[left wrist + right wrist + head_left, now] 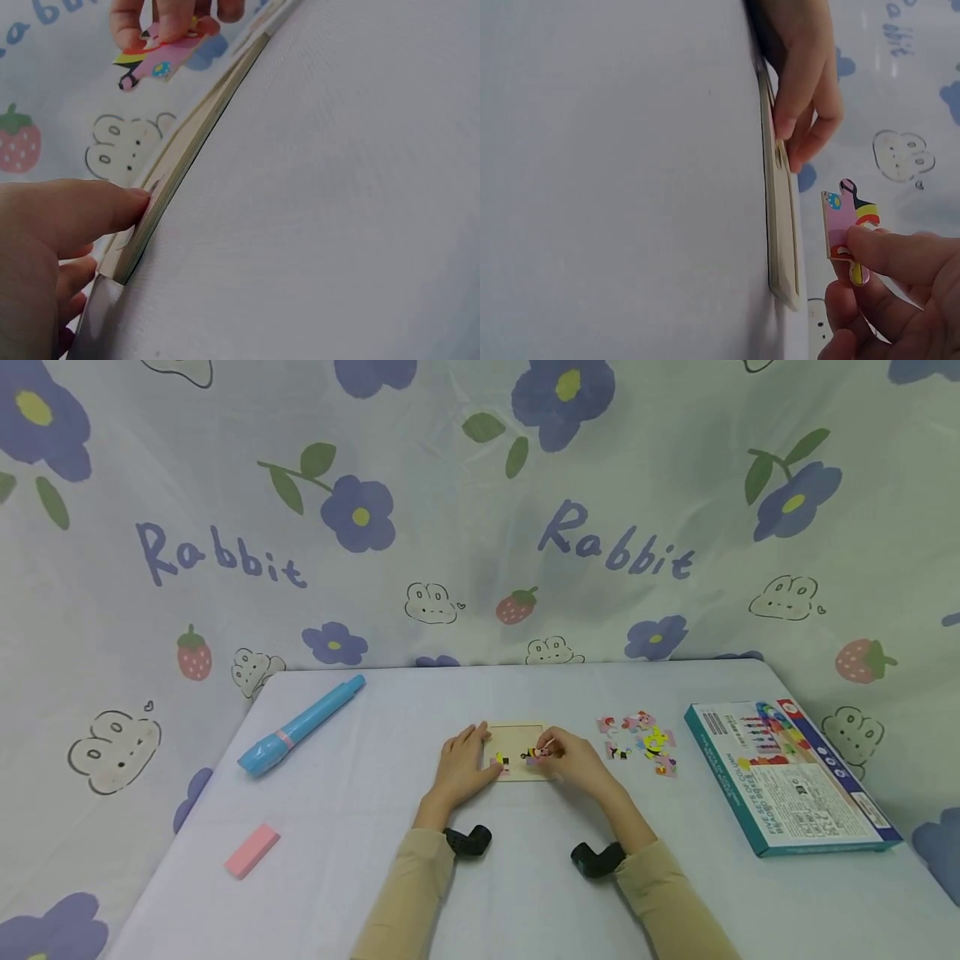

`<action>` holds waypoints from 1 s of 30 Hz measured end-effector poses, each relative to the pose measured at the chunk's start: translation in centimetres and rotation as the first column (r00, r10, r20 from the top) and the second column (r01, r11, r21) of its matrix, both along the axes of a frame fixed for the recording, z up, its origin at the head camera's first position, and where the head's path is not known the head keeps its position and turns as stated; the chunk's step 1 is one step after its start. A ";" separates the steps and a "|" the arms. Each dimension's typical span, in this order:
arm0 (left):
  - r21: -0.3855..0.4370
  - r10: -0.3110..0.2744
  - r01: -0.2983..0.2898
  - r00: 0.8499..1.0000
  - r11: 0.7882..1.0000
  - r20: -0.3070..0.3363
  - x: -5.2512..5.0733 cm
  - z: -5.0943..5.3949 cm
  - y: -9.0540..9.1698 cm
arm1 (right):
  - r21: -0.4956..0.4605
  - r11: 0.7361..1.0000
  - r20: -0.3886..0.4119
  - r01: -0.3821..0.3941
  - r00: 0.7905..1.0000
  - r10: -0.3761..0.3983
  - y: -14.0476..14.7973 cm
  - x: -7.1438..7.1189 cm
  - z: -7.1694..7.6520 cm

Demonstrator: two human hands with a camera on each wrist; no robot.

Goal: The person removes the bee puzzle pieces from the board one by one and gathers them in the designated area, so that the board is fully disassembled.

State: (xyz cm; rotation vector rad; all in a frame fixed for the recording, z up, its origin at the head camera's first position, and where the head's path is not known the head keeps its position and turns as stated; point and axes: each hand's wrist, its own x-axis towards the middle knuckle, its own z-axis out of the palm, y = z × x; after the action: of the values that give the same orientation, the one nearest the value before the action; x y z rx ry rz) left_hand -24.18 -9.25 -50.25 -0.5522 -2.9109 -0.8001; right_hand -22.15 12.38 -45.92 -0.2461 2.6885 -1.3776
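A shallow wooden puzzle tray [517, 735] lies on the white table, with one jigsaw piece [502, 763] in its lower left corner. My left hand [461, 768] rests along the tray's left side, its thumb pressing at that piece and its other fingers extended by the edge. Between thumb and fingers my right hand [577, 762] pinches a pink, yellow and black jigsaw piece [842, 223]. The right wrist view shows that piece raised off the tray. Right of the tray lie several loose jigsaw pieces [656, 742], some overlapping or touching.
A teal-edged box [795, 777] lies at the right of the table [360, 877]. On the left are a blue flashlight-shaped object [300, 727] and a pink block [252, 851]. A patterned curtain [465, 510] hangs behind.
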 end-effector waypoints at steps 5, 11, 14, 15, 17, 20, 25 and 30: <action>-0.008 0.001 0.000 1.000 1.000 0.012 0.0 0.0 0.0 | 0.020 0.998 0.031 0.056 0.998 -0.057 2.1 0.0 0.3; 0.005 -0.006 0.006 1.000 1.000 0.024 0.0 -0.1 -0.1 | 0.045 0.989 0.089 0.141 0.985 -0.145 4.7 0.3 0.7; 0.018 -0.011 0.011 1.000 1.000 0.018 0.1 -0.1 -0.1 | 0.033 0.984 0.110 0.175 0.978 -0.178 6.0 0.5 0.8; 0.021 -0.011 0.011 1.000 1.000 0.016 0.1 -0.1 -0.1 | 0.028 0.983 0.116 0.182 0.976 -0.184 6.4 0.6 0.9; 0.024 -0.011 0.011 1.000 1.000 0.014 0.1 0.0 -0.1 | 0.021 0.981 0.127 0.192 0.973 -0.194 7.1 0.8 0.9; 0.015 -0.007 0.006 1.000 1.000 0.012 0.1 0.0 -0.1 | 0.005 0.978 0.149 0.209 0.967 -0.207 8.0 1.1 0.8; 0.009 -0.006 0.006 1.000 1.000 0.005 0.1 0.0 0.0 | -0.005 0.974 0.182 0.228 0.958 -0.224 9.0 1.6 0.4; 0.016 -0.008 0.008 1.000 1.000 0.005 0.1 0.0 0.0 | 0.013 0.970 0.204 0.242 0.949 -0.239 9.9 1.9 0.0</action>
State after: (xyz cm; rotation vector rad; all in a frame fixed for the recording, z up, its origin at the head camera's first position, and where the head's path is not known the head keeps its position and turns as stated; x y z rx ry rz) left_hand -24.07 -9.25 -50.27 -0.5623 -2.9058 -0.8261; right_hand -20.29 22.31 -45.94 0.2200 2.6045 -1.3933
